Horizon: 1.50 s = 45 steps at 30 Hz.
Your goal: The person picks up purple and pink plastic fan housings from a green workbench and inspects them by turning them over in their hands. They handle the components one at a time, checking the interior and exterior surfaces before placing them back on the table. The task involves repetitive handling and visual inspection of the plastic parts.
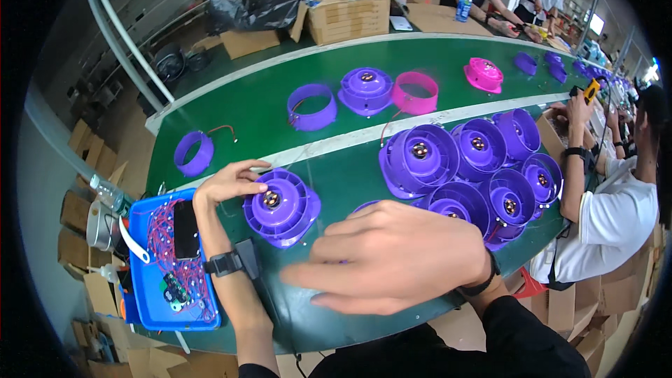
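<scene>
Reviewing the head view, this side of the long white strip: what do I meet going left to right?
Blue rectangular plastic tray, left hand, purple round plastic housing at its thumb, right hand, co-worker in a white short-sleeved shirt.

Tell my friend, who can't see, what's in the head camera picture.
A person's left hand touches a round purple part on a green table, while the blurred right hand hovers nearer the camera. A blue tray holding red wires sits at left, and more purple parts crowd together at right.
</scene>
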Each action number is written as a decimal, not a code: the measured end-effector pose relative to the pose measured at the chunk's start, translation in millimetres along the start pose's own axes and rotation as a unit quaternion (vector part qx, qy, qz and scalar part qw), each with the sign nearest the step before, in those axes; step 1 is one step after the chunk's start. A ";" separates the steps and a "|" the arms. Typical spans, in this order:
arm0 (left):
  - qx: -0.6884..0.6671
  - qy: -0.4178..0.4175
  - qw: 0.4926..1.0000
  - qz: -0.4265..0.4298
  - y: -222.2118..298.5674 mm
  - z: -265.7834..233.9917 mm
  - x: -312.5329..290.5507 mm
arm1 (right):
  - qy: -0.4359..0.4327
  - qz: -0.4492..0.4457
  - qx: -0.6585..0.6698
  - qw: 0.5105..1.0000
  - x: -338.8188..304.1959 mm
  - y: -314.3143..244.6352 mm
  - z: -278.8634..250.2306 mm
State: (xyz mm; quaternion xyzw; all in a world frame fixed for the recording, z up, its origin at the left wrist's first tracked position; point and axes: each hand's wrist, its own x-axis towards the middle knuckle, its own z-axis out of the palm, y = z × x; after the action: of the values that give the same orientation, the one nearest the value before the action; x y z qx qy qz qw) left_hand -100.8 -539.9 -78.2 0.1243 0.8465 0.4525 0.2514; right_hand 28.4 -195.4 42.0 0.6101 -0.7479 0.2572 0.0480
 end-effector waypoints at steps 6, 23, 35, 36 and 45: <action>-0.056 0.091 0.989 -0.100 -18.3 -2.2 -7.5 | -0.017 0.016 0.003 1.000 3.0 -1.0 -2.6; -0.460 0.551 0.690 0.088 -88.7 -2.4 73.3 | -0.001 0.013 0.034 0.999 6.0 -1.0 -0.6; -0.182 0.277 0.941 0.070 -1.8 1.5 32.9 | 0.001 0.033 0.004 0.999 -9.3 8.3 -23.3; -0.126 0.210 0.968 0.061 26.0 11.2 26.2 | 0.009 0.046 -0.004 0.999 -12.4 7.6 -29.4; 0.198 -0.095 0.962 0.165 143.9 112.9 -4.5 | 0.072 0.060 0.031 0.995 -26.1 15.1 -38.9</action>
State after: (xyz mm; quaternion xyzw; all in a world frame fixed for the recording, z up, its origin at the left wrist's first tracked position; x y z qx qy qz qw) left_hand -38.7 -382.0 -9.9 0.3521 0.8590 0.2975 0.2229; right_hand 11.4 -153.1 60.6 0.5456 -0.7692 0.3257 0.0674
